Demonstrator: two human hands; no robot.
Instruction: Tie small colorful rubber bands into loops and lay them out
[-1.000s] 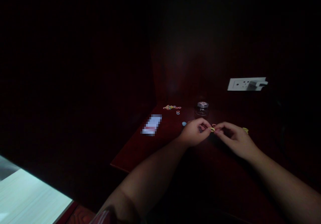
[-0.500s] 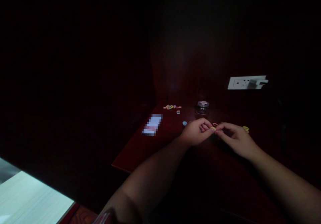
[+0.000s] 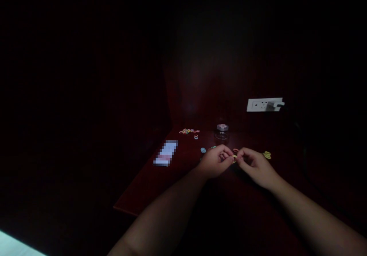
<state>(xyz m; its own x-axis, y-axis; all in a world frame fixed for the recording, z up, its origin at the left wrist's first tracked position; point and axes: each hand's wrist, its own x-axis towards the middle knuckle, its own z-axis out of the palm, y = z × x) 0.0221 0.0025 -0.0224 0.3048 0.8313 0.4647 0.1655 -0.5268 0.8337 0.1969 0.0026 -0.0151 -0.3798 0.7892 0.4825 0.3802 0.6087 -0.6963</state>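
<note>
Between the fingertips of my left hand (image 3: 216, 161) and my right hand (image 3: 256, 167) is a small yellow hair tie (image 3: 234, 157), pinched from both sides. Just behind it a red-orange hair tie (image 3: 235, 150) lies on the table. Yellow hair ties (image 3: 267, 155) are grouped to the right of my right hand. Blue hair ties (image 3: 203, 150) lie left of my left hand, and a green one (image 3: 213, 147) shows partly behind it. Farther back stands a clear round jar (image 3: 221, 133) with its lid on.
A mixed pile of coloured hair ties (image 3: 187, 131) lies at the back left, with a couple more (image 3: 196, 136) close by. A phone with a blurred screen (image 3: 166, 153) rests near the left edge of the dark red table (image 3: 137, 195). A wall socket (image 3: 264, 104) holds a plug with a cable.
The camera view has shifted, so the whole scene sits lower and farther left. Both hands keep their pinch on the yellow hair tie, which shows a little more between the fingertips.
</note>
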